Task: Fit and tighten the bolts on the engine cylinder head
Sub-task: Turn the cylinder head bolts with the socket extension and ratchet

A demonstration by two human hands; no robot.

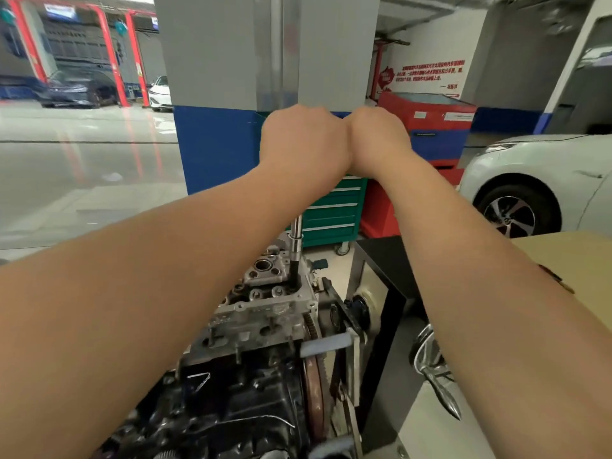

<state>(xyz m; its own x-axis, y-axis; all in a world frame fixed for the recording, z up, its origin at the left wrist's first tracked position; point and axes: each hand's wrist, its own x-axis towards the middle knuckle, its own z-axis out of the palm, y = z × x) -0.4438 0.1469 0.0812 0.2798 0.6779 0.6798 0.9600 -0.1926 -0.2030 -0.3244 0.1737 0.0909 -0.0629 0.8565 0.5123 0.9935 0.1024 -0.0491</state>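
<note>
In the garage, past the blue pillar (215, 147), your left hand (303, 140) and right hand (377, 140), fists touching, clamp the upright wrench extension (295, 256) descending into the cylinder head (261, 313) directly below.

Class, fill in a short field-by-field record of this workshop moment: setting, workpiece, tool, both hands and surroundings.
Setting: car workshop
Workpiece: cylinder head atop an engine
Tool: socket extension standing upright in the head's far end; its handle is hidden behind the hands
Left hand: fisted, beside the right
Right hand: fisted, touching the left
Behind: green tool cabinet, white car
</note>
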